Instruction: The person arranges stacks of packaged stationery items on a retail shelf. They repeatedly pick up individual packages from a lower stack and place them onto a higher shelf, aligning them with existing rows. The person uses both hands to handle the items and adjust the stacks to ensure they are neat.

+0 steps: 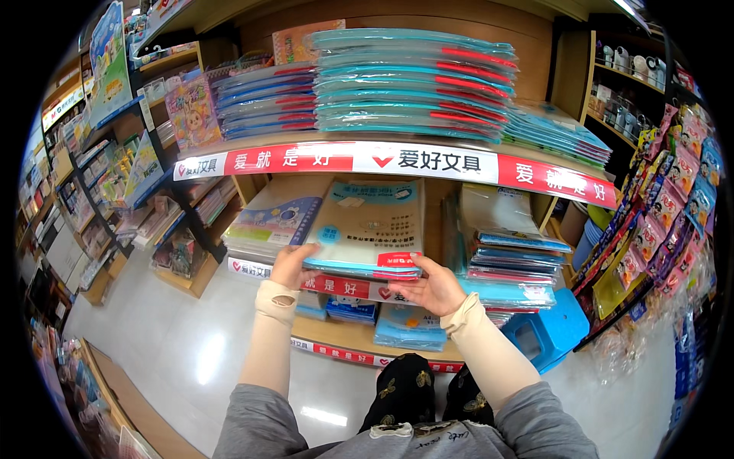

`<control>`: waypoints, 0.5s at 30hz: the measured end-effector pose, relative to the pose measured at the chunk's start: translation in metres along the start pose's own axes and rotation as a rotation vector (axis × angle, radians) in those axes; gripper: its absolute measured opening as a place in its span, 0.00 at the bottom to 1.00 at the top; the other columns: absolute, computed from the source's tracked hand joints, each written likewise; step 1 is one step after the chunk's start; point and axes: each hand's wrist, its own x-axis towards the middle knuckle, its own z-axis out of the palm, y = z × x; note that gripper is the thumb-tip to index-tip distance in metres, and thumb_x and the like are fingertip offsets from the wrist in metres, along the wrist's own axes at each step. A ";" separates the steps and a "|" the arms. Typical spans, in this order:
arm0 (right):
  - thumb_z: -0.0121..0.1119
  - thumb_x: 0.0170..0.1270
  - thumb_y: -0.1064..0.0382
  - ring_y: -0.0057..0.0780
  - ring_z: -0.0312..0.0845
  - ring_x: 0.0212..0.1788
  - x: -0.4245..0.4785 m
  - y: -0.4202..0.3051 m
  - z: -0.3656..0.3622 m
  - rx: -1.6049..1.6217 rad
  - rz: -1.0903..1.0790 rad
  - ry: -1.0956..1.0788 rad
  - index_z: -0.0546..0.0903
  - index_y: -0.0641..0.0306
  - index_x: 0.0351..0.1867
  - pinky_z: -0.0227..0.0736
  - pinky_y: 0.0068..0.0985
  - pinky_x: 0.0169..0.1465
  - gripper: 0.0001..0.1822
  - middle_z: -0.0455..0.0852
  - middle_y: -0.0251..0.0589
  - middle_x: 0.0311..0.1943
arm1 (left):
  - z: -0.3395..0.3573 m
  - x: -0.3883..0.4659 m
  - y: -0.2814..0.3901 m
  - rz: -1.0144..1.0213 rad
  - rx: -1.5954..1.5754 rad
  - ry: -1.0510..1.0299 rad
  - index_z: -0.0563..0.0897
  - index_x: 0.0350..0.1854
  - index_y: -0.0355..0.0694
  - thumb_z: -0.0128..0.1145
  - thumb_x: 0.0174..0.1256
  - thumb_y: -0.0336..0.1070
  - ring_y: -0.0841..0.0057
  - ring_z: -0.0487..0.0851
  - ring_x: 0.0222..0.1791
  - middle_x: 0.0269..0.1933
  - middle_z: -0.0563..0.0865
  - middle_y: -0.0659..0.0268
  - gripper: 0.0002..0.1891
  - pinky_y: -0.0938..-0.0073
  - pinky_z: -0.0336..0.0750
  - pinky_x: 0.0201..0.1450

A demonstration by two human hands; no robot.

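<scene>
A small stack of clear plastic book cover packs point(367, 229) with blue and red edging lies on the middle shelf, its front end jutting past the shelf edge. My left hand point(293, 265) grips the stack's front left corner, thumb on top. At the front right corner my right hand point(430, 284) holds it, thumb on the upper face near the red label and fingers spread below. Left of the stack sit notebooks point(269, 221) with an astronaut cover. To its right rises a pile of plastic-wrapped packs and folders point(510, 258).
On the shelf above stand a tall pile of blue-edged packs point(413, 86) and a shorter dark-blue-edged pile point(266, 103). A blue plastic stool point(550, 330) is at the lower right. Snack packets point(659, 212) hang on the right. More packs point(410, 327) lie on the bottom shelf.
</scene>
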 end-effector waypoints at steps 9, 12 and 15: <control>0.48 0.65 0.50 0.55 0.73 0.53 0.014 -0.052 0.013 0.039 0.138 -0.056 0.64 0.63 0.59 0.76 0.34 0.47 0.26 0.72 0.57 0.53 | 0.010 0.020 0.036 -0.043 -0.139 -0.031 0.77 0.42 0.38 0.59 0.57 0.34 0.73 0.78 0.39 0.41 0.79 0.65 0.11 0.74 0.77 0.34; 0.49 0.63 0.45 0.51 0.74 0.50 0.024 -0.050 0.013 -0.082 0.114 0.057 0.67 0.57 0.56 0.71 0.32 0.44 0.25 0.75 0.49 0.51 | 0.020 0.020 0.042 -0.075 -0.120 -0.006 0.76 0.39 0.37 0.58 0.56 0.32 0.74 0.80 0.32 0.35 0.80 0.62 0.10 0.78 0.78 0.27; 0.51 0.64 0.54 0.46 0.78 0.44 0.039 -0.043 0.009 -0.236 0.058 0.002 0.70 0.62 0.53 0.72 0.27 0.37 0.20 0.78 0.50 0.46 | 0.014 0.019 0.040 -0.030 -0.058 -0.013 0.76 0.37 0.36 0.57 0.56 0.31 0.73 0.80 0.32 0.35 0.80 0.61 0.08 0.76 0.78 0.28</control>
